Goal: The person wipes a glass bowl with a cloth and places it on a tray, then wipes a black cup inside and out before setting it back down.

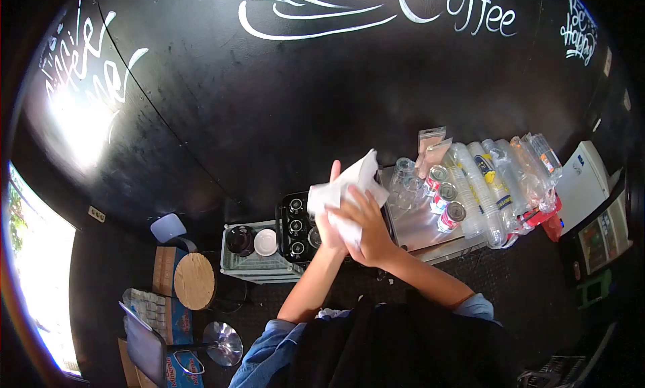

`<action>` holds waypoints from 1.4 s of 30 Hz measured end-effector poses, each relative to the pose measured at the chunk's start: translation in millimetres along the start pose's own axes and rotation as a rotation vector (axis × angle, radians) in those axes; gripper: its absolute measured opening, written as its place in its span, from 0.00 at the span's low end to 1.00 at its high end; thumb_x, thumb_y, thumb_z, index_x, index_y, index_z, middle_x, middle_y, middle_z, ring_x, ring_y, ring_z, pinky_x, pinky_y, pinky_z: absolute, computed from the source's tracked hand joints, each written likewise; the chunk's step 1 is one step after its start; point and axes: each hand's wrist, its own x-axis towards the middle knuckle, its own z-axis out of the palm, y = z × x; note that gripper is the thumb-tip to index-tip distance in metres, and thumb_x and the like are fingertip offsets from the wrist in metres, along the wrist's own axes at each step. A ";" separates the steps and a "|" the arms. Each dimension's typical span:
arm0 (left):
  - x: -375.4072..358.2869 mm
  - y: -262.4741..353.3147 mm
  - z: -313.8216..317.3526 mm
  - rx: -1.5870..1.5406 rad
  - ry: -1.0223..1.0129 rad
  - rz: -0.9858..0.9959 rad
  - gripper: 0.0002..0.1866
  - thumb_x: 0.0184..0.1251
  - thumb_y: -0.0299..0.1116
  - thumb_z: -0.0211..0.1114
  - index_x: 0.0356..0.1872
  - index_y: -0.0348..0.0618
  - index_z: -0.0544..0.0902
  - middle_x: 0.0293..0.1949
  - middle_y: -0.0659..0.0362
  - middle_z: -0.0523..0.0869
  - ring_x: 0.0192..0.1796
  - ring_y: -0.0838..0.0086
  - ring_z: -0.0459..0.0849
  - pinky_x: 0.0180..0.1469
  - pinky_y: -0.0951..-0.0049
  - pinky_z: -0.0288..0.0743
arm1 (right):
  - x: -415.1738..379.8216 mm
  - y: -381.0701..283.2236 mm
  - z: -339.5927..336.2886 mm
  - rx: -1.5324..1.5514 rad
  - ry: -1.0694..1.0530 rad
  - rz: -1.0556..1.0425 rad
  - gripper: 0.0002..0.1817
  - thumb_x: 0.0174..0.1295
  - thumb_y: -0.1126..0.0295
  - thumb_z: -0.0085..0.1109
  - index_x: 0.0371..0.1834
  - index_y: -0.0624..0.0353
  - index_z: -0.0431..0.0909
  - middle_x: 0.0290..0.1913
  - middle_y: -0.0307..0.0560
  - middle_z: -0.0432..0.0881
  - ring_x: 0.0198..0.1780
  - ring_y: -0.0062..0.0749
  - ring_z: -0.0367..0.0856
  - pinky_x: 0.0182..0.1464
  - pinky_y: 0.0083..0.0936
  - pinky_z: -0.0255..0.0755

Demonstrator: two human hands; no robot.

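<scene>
A crumpled white tissue (363, 173) is between my two hands, above a black tray (282, 243) of small round pieces. My left hand (329, 237) is under the tissue, one finger sticking up past its edge. Pressed over the front of it is my right hand (368, 230), fingers bent against the paper. Some left fingers are hidden behind the tissue.
Right of my hands, a metal counter (416, 230) bears clear glasses (405, 186), three cans (443, 196) and sleeves of plastic cups (480, 193). Leftward are a rack (262, 270) holding a white bowl (265, 242), and a round wooden stool (194, 280).
</scene>
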 end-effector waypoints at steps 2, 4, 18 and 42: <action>3.3 -0.6 -13.4 -0.309 0.057 -0.123 0.39 0.62 0.64 0.42 0.68 0.53 0.51 0.63 0.47 0.62 0.62 0.54 0.65 0.63 0.57 0.60 | -11.8 -0.8 -1.2 -0.050 -0.003 -0.091 0.29 0.52 0.60 0.48 0.59 0.56 0.64 0.62 0.51 0.63 0.66 0.54 0.53 0.65 0.53 0.42; -1.2 -8.2 -22.0 -0.329 0.015 -0.155 0.37 0.63 0.62 0.42 0.68 0.52 0.51 0.63 0.49 0.63 0.62 0.56 0.65 0.63 0.58 0.59 | -12.8 11.2 1.2 0.068 0.035 -0.014 0.29 0.52 0.57 0.49 0.58 0.58 0.65 0.59 0.55 0.64 0.65 0.56 0.55 0.64 0.55 0.44; -2.7 -27.3 -29.8 -0.326 0.171 -0.066 0.36 0.63 0.62 0.42 0.67 0.50 0.56 0.59 0.51 0.68 0.50 0.65 0.74 0.55 0.64 0.68 | -2.2 0.3 7.4 0.404 0.103 0.094 0.35 0.50 0.54 0.56 0.56 0.70 0.62 0.52 0.65 0.64 0.57 0.60 0.60 0.61 0.47 0.51; -18.1 -18.6 -30.5 -0.176 0.189 -0.279 0.31 0.67 0.47 0.48 0.68 0.69 0.46 0.68 0.56 0.54 0.67 0.56 0.57 0.65 0.47 0.52 | 2.1 37.5 -12.7 0.991 0.706 0.664 0.14 0.60 0.73 0.52 0.49 0.66 0.70 0.46 0.47 0.77 0.47 0.29 0.77 0.49 0.25 0.71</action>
